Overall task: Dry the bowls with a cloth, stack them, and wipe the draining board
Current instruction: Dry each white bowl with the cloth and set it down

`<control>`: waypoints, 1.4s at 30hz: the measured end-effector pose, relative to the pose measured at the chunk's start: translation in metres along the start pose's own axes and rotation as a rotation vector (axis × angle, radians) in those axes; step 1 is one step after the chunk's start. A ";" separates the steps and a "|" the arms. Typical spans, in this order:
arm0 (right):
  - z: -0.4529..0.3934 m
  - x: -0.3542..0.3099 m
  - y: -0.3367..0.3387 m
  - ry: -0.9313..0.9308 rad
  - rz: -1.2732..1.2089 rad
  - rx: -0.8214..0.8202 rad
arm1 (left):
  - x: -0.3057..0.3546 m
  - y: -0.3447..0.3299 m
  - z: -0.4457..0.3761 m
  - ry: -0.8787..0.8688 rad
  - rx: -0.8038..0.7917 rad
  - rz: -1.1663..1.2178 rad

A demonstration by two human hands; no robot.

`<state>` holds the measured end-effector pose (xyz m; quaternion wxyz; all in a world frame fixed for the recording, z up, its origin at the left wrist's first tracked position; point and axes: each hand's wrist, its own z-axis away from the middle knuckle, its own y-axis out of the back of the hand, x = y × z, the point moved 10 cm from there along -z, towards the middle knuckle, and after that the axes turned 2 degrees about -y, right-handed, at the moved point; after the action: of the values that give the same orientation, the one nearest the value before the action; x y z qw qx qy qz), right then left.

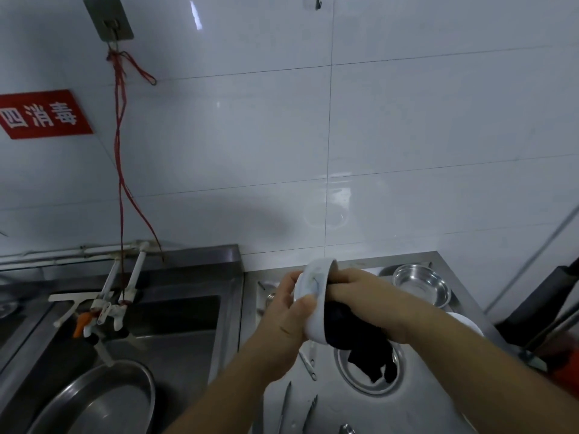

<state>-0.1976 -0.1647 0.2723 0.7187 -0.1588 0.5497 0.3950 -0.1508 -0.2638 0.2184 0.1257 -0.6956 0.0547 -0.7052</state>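
A white bowl (315,296) is held on its side above the steel draining board (416,399). My left hand (286,314) grips the bowl's outside, thumb on the rim. My right hand (363,296) holds a dark cloth (366,349) pressed into the bowl's mouth; the cloth's tail hangs down below it. A steel bowl (421,283) stands at the back right of the board. Another white bowl (466,324) shows partly behind my right forearm.
A deep steel sink (175,330) lies to the left with a round steel basin (103,399) in it and taps (103,311) above. Knives and utensils (308,411) lie on the board's front. A round drain recess (369,374) sits under the cloth. Dark handles (545,308) stand at right.
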 end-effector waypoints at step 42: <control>-0.036 0.096 0.032 -0.137 -0.871 0.172 | -0.030 0.005 -0.018 0.206 0.311 0.567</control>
<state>-0.2371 -0.1307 0.1780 0.8634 -0.2883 0.4135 0.0180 -0.1682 -0.2628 0.1872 0.4154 -0.5503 0.1503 -0.7085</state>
